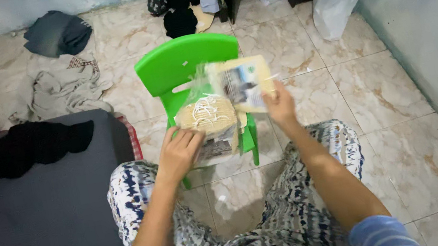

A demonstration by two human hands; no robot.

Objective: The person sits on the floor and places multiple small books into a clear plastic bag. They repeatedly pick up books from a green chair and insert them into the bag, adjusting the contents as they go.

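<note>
left hand (179,153) clasps packet stack (211,127) | right hand (280,104) pinches card (242,83) edge | green chair (189,66) beneath

floor: marbled beige tiles (391,88) | wall: pale blue (436,3) | furniture: green plastic chair (184,57), grey mattress (28,220)

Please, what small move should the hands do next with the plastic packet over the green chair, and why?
Probably lower the printed card onto the green chair. The right hand holds it raised and blurred beside loose clear wrap, while the left hand presses the packet of tan pieces on the seat, so both hands are occupied.
</note>
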